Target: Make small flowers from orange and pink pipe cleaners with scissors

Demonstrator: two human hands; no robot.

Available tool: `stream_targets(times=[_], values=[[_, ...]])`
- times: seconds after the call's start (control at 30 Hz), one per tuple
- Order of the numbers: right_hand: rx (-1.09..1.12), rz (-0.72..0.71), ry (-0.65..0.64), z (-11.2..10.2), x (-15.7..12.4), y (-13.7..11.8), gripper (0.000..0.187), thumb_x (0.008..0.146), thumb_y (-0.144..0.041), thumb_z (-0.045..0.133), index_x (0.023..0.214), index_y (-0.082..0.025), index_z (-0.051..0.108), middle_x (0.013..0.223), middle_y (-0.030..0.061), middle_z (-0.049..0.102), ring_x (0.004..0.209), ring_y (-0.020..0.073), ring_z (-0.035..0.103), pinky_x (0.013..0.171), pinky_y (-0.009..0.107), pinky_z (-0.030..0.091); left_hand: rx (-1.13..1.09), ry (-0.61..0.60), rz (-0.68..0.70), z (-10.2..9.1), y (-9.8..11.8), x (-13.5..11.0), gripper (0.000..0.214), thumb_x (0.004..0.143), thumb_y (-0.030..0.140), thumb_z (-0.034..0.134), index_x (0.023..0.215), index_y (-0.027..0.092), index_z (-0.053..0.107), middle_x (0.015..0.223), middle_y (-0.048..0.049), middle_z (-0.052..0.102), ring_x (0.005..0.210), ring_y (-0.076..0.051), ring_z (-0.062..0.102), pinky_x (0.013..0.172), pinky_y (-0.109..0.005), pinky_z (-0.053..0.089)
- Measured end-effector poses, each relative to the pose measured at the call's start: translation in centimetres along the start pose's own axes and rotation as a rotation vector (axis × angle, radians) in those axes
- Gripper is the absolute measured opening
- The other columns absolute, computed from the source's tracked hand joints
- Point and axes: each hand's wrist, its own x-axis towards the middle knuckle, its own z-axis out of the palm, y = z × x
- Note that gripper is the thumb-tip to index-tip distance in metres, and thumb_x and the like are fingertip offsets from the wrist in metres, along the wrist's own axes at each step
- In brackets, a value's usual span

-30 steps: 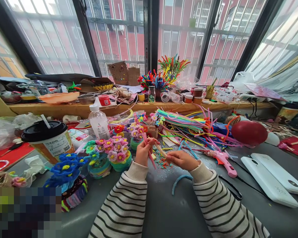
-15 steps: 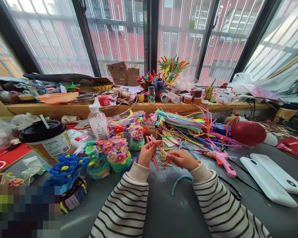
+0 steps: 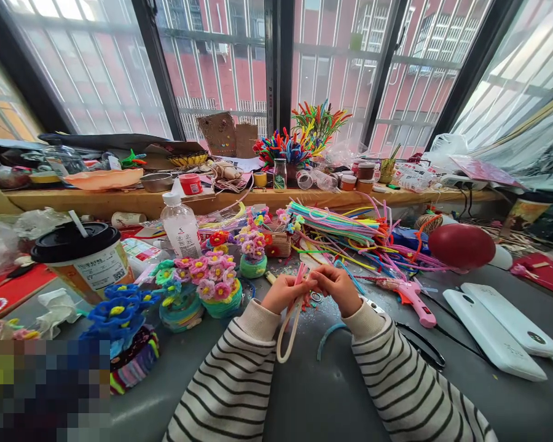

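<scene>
My left hand (image 3: 283,293) is closed around a few pipe cleaners, with pink ends (image 3: 300,272) standing up above the fingers. A cream pipe cleaner (image 3: 284,351) hangs below it in a long loop. Against the left fingertips, my right hand (image 3: 340,288) is pinched closed at the same bundle; the exact spot between its fingers is hidden. On the grey table beneath lies a short curved blue pipe cleaner (image 3: 325,341). Colourful trimmings and specks are scattered under and behind the hands. A pink glue gun (image 3: 415,301) lies to the right.
Left of my hands stand pots of pipe-cleaner flowers, pink (image 3: 215,276) and blue (image 3: 120,313), a lidded cup (image 3: 87,264) and a clear bottle (image 3: 180,230). A pipe-cleaner pile (image 3: 338,224) lies behind. At right are white power banks (image 3: 493,334) and a dark red balloon (image 3: 461,245).
My right hand has moved up and left to meet the left fingertips. The cream pipe cleaner, stretched between the hands before, now hangs as a loop below the left hand.
</scene>
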Motion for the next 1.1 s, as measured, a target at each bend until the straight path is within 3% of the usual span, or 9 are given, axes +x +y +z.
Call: stream_targets(times=[0.37, 0.67, 0.87, 1.1], values=[[-0.078, -0.069, 0.173, 0.3, -0.2, 0.1, 0.019, 0.067, -0.034, 0.049, 0.061, -0.016, 0.051, 0.042, -0.0054, 0.038, 0.037, 0.0054, 0.032, 0.036, 0.019, 0.025, -0.012, -0.011, -0.021, 0.0, -0.4, 0.2, 0.025, 0.059, 0.035, 0.054, 0.064, 0.012, 0.063, 0.04, 0.002, 0.048, 0.029, -0.003, 0.032, 0.031, -0.018, 0.019], [-0.064, -0.102, 0.225, 0.6, -0.2, 0.4, 0.017, 0.069, -0.033, 0.048, 0.064, -0.017, 0.05, 0.047, -0.0047, 0.04, 0.041, 0.0066, 0.036, 0.038, 0.019, 0.028, 0.019, -0.01, 0.005, 0.0, -0.5, 0.4, 0.03, 0.057, 0.038, 0.054, 0.05, 0.009, 0.056, 0.038, 0.0041, 0.039, 0.034, -0.002, 0.029, 0.036, -0.019, 0.016], [-0.121, -0.142, 0.146, 0.6, -0.2, 0.6, 0.017, 0.068, -0.032, 0.049, 0.063, -0.016, 0.055, 0.063, -0.0004, 0.049, 0.058, 0.01, 0.045, 0.051, 0.02, 0.035, 0.088, -0.014, 0.047, -0.3, -0.9, 0.6, 0.038, 0.061, 0.04, 0.049, 0.038, 0.01, 0.043, 0.035, 0.0056, 0.034, 0.035, -0.002, 0.025, 0.039, -0.021, 0.014], [-0.015, -0.116, 0.323, 0.0, -0.1, 0.6, 0.018, 0.069, -0.032, 0.047, 0.065, -0.017, 0.055, 0.047, -0.0048, 0.039, 0.041, 0.0059, 0.032, 0.038, 0.019, 0.025, 0.078, -0.093, 0.021, -0.2, -1.0, 0.7, 0.035, 0.063, 0.041, 0.048, 0.067, 0.009, 0.06, 0.041, 0.0047, 0.037, 0.038, -0.004, 0.032, 0.039, -0.019, 0.021]])
